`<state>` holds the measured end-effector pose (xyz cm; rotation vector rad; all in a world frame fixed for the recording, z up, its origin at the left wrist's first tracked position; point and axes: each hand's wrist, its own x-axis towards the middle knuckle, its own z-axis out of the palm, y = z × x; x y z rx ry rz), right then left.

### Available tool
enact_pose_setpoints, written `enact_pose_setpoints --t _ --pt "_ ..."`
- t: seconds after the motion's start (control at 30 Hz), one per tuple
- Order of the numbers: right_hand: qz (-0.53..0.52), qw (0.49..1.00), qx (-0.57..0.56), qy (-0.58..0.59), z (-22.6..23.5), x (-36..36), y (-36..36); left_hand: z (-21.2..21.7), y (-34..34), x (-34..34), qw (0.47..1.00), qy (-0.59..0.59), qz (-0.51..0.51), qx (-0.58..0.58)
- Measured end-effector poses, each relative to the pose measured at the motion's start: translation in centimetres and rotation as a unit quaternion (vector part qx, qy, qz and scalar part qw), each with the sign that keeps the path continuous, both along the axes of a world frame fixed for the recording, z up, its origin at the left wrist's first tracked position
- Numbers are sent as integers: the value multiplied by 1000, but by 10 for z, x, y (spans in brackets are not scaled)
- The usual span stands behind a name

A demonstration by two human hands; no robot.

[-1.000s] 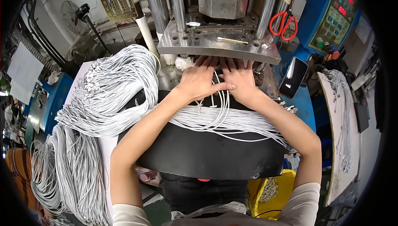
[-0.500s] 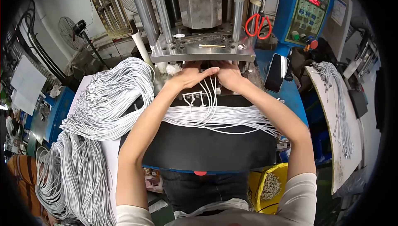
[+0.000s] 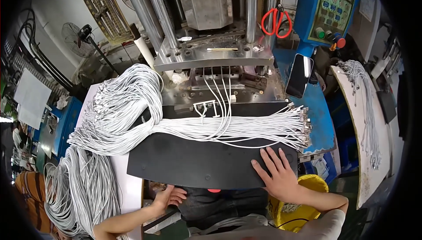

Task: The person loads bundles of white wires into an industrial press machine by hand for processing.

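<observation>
Resting right hand (image 3: pixel 277 176): fingers spread on black tabletop (image 3: pixel 198 161), near right edge, gripping nothing.
Left hand (image 3: pixel 169 198): loosely curled nr the near left edge, looks empty; can't tell if thumb touches.
White cables (image 3: pixel 246 128): bundle lies left to right across far part of tabletop, w/ a few loose strands (image 3: pixel 229 84) running far, under press plate (image 3: pixel 211 62).
Strand care: prob. best kept straight & apart, no tugging; hands well clear of press.
Tabletop surface: smooth, dark; white plastic piece (image 3: pixel 215 110) at far side.
Room: cluttered workshop; phone (image 3: pixel 300 76), red scissors (image 3: pixel 277 22) & control box (image 3: pixel 334 7) far right, yellow bin (image 3: pixel 315 188) near right, fan (image 3: pixel 72 37) far left.
</observation>
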<state>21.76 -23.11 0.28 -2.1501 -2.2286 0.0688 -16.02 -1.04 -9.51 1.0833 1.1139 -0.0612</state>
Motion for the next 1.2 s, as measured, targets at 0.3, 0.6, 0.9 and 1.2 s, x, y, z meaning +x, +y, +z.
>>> enact_pose_setpoints --t 0.3,0.6,0.9,1.2 --pt "-2 1000 8 4 3 0 0 -12 2 -1 992 -29 16 -123" --pt "2 1000 12 14 10 -2 5 1 2 3 991 4 13 -132" --pt "9 1000 -14 -20 64 -19 11 31 -20 27 992 -46 -46 -113" --pt "-236 609 -21 757 43 73 184 108 -65 141 729 -323 -547 255"
